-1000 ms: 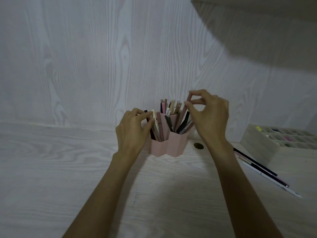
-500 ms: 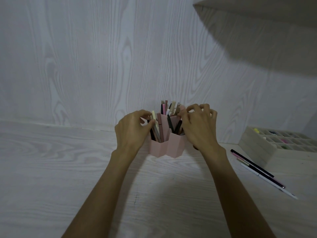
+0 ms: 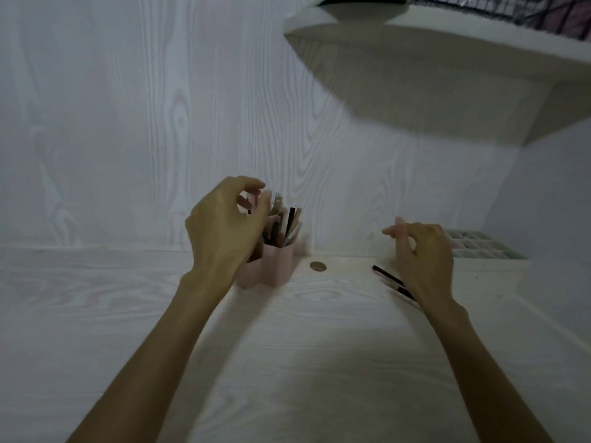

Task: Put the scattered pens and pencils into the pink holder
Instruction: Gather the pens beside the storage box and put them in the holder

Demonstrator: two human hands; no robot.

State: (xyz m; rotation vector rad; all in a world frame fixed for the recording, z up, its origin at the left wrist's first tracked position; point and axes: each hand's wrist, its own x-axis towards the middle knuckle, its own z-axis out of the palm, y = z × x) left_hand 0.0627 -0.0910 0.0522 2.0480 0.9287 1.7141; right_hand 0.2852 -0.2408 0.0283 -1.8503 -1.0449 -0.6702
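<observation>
Pink holder — faceted, multi-lobed plastic cup on the white wood-grain desk, packed with upright pens and pencils in black, beige and pink. Left hand hovers in front of its left side, fingers loosely curled, nothing in them as far as the blur shows. Right hand is well to the holder's right, fingers relaxed and empty — loose pens lie on the desk just below it. Brass-coloured round disc sits between holder and right hand. Compartment tray behind the right hand.
</observation>
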